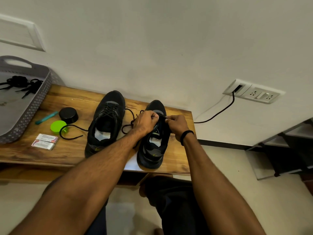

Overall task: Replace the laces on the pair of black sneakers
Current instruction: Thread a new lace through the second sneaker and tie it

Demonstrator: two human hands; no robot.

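Two black sneakers stand on a wooden table [71, 150], toes toward the wall. The left sneaker [105, 122] is laced, and its lace end [71, 131] trails left across the table. Over the tongue of the right sneaker [153, 141] both hands work close together. My left hand [145, 122] pinches a black lace [128, 123] that loops off to its left. My right hand [177, 125], a black band on its wrist, pinches the lace or the shoe's upper edge; which one is hidden by the fingers.
A grey plastic basket [36, 107] at the table's left holds more black laces [22, 84]. Near it lie a black round tin [68, 114], a green lid [58, 127], a teal tool [46, 117] and two small boxes [44, 141]. A black cable [218, 112] runs to a wall socket [254, 91].
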